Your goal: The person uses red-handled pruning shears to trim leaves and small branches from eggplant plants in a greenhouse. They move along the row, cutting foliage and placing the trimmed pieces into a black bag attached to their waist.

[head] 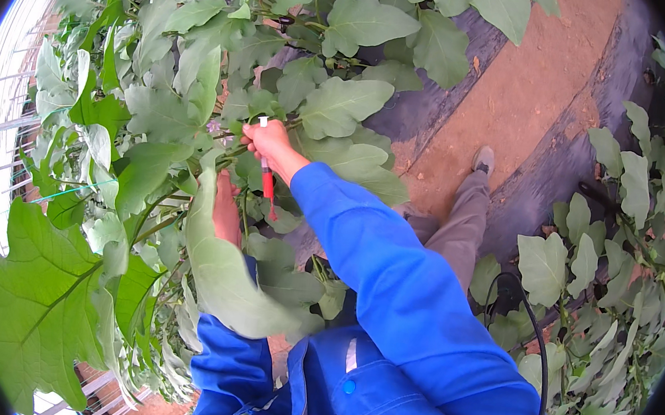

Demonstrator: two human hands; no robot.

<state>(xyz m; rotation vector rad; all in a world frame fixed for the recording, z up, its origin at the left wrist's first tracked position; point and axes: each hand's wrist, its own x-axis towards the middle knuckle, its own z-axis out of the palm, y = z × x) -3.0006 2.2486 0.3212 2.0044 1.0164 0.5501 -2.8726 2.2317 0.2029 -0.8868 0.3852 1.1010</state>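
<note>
My right hand [269,141] grips a plastic syringe [267,182] with red liquid in its barrel. The white plunger end sticks out above the hand, and the red tip points down. Its fingertips are in among eggplant stems and leaves, close to pale purple eggplant flowers [214,126]. Lower down, my left hand [227,209] is raised inside the same plant. A large eggplant leaf [218,268] covers part of that hand and its wrist, so what its fingers touch is hidden.
Dense eggplant plants [169,90] fill the left, with green support strings between them. A bare soil path [517,99] runs between strips of black plastic mulch [420,105]. More eggplant plants [591,262] grow at right. A black cable [540,341] hangs by my right arm.
</note>
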